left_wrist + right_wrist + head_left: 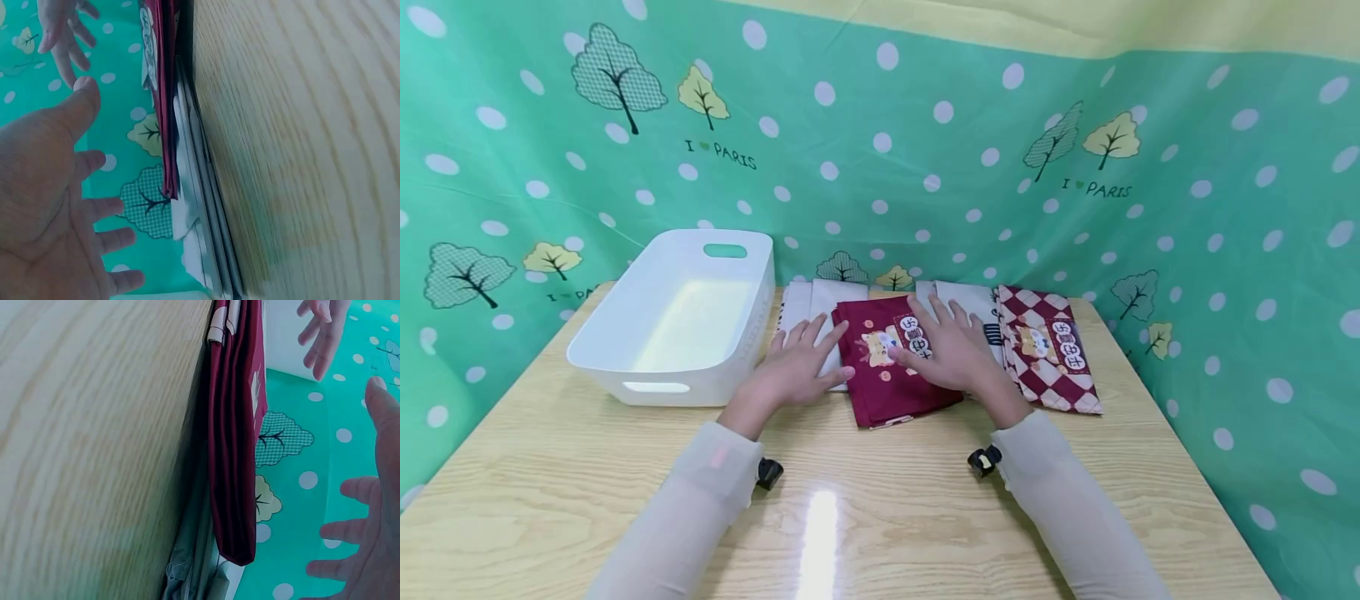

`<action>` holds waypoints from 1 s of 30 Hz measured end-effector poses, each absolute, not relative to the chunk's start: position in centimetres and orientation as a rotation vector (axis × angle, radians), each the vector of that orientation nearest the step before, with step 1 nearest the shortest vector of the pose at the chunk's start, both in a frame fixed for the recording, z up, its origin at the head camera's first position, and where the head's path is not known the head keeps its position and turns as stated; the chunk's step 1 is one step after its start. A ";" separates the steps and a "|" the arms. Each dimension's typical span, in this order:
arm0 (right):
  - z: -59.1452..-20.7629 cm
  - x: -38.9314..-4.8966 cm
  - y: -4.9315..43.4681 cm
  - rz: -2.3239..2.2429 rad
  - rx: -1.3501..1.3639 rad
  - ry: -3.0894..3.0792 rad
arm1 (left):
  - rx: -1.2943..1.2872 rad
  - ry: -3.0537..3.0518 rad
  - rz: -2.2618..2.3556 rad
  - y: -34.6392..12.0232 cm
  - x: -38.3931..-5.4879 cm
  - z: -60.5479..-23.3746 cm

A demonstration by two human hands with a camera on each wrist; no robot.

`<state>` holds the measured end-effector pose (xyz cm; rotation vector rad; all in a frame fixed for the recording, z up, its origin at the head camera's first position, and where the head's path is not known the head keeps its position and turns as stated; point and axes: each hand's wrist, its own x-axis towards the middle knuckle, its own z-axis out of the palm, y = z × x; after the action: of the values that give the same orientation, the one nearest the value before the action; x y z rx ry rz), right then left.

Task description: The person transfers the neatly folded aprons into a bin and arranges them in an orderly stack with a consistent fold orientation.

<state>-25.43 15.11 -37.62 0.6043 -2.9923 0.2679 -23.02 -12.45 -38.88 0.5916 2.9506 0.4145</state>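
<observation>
A folded maroon cloth with a cartoon animal print lies at mid-table, overlapping two folded whitish cloths, one on the left and one on the right. My left hand, fingers spread, is over the left whitish cloth near the maroon one's left edge. Above the maroon cloth's right side, my right hand also has its fingers spread. Both wrist views show a gap between the palms and the fabric; the left palm and right palm hold nothing.
To the left stands a white plastic basket with cut-out handles. A folded maroon-and-cream checked cloth lies on the right of the wooden table. Behind hangs a green dotted curtain.
</observation>
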 end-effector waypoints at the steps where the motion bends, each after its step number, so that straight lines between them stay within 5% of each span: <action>1: -37.7 -25.5 15.1 0.277 0.610 -2.995 | 0.593 2.950 0.413 -12.4 -23.0 -38.9; 30: -39.2 -30.1 17.5 0.521 0.525 -3.049 | 0.486 2.945 0.435 -8.9 -25.6 -39.5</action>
<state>-30.11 17.50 -39.20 0.5247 -3.0492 0.5209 -25.63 -8.85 -39.49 0.4857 2.9452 0.4355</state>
